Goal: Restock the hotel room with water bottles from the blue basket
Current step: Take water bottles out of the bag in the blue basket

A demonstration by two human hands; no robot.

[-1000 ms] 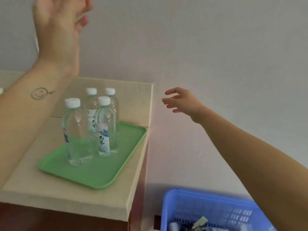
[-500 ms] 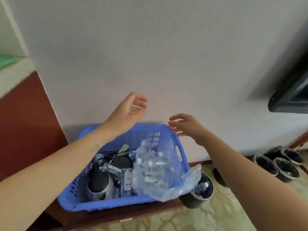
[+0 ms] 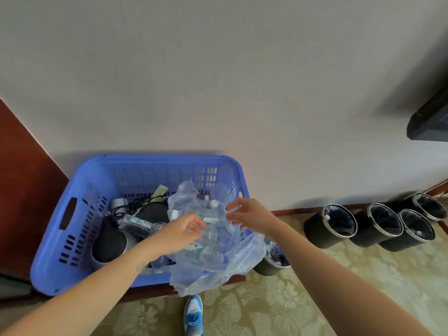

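The blue basket (image 3: 155, 163) stands on a low ledge against the wall. In its right half lies a torn clear plastic pack (image 3: 213, 265) holding several water bottles; one white cap (image 3: 213, 203) shows near the top. My left hand (image 3: 179, 235) reaches into the pack, with thumb and fingers curled around a water bottle (image 3: 204, 235). Just right of it, my right hand (image 3: 249, 214) hovers at the pack's upper edge, fingers spread and touching the plastic. Most of the bottles are blurred behind the wrap.
A dark kettle (image 3: 109, 241), cables and small packets fill the basket's left half. Several black bins (image 3: 339, 226) line the wall on the right, and one more bin (image 3: 274, 261) stands under the wrap. A red-brown cabinet side (image 3: 24, 190) stands at left. My blue shoe (image 3: 194, 314) rests on the carpet.
The view swung from the green tray of bottles down to the basket. Both hands dropped from above the basket into the plastic pack, and the left hand closed on a bottle.
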